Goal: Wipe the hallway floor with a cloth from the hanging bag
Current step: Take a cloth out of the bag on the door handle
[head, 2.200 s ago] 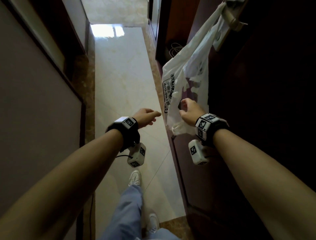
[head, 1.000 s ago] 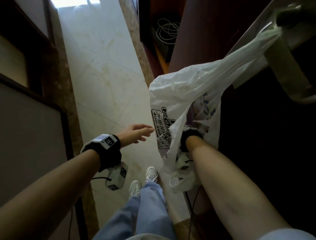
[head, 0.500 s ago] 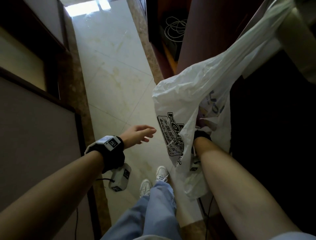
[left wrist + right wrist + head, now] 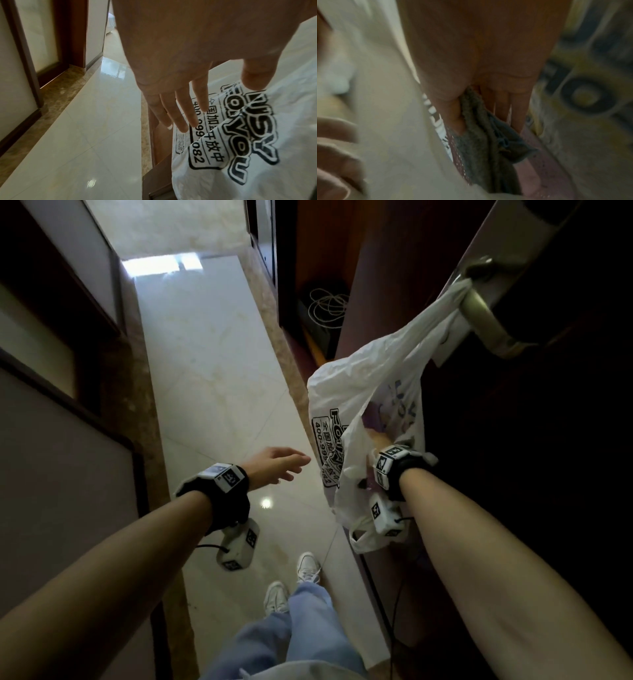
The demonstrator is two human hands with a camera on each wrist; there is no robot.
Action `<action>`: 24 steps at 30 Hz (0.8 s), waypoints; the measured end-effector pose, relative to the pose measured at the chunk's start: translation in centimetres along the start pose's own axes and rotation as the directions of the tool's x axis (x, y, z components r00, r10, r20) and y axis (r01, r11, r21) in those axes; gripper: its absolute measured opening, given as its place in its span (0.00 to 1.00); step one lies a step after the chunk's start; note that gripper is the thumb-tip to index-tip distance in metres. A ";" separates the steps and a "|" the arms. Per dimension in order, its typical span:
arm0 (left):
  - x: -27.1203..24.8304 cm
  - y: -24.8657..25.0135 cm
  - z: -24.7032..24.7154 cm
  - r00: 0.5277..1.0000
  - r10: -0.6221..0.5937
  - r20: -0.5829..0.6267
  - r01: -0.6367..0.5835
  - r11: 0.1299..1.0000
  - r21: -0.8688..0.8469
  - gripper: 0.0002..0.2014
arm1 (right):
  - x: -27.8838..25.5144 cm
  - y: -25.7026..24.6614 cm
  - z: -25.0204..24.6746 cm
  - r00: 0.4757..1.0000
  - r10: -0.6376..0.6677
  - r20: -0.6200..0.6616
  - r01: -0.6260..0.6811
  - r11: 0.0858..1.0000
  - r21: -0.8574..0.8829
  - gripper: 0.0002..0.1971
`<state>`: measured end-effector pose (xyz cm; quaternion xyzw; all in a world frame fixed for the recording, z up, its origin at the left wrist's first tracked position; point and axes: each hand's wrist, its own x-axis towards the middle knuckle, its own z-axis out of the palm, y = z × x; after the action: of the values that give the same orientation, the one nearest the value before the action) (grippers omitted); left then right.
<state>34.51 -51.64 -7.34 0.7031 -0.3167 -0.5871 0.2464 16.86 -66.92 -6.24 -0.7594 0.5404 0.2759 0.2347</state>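
Observation:
A white plastic bag [image 4: 363, 392] with black print hangs from the metal door handle [image 4: 479, 313] on the right. My right hand [image 4: 488, 128] is inside the bag up to the wrist band [image 4: 390, 463]. Its thumb and fingers pinch a grey fuzzy cloth [image 4: 477, 142]. Under the grey cloth lies a pinkish cloth [image 4: 532, 170]. My left hand [image 4: 277, 465] hovers with straight fingers just left of the bag, over the pale tiled hallway floor [image 4: 212, 392]. In the left wrist view its fingers [image 4: 181, 115] overlap the bag's print [image 4: 243, 142]; I cannot tell whether they touch it.
The hallway is narrow, with a dark-framed wall [image 4: 61, 474] on the left and a dark wooden door [image 4: 548, 474] on the right. A coil of white cable [image 4: 325, 306] lies in the doorway ahead. My white shoes [image 4: 291, 583] stand on the tiles below.
My right hand went from the bag's edge into the bag and has since drawn back a little, so its wrist band shows again. The left hand stayed hovering beside the bag.

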 end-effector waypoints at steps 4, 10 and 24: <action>-2.1 0.8 0.1 0.999 0.040 -0.005 -0.040 0.999 0.030 0.20 | -3.2 0.1 -0.8 0.981 0.039 -0.190 -0.003 0.983 0.182 0.21; -5.3 1.0 1.3 0.997 0.074 0.010 -0.075 0.995 0.068 0.21 | -7.9 -0.1 -1.4 0.965 -0.085 -0.247 0.109 0.990 0.085 0.22; -15.5 -2.8 8.6 0.976 0.109 -0.188 -0.105 0.994 0.029 0.22 | -19.3 3.9 1.6 0.845 -0.316 -0.431 0.357 0.934 0.016 0.16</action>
<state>24.82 -38.13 -0.60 0.7398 -0.3348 -0.5005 0.3001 7.83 -53.78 5.34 -0.8716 0.4492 0.0334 0.1933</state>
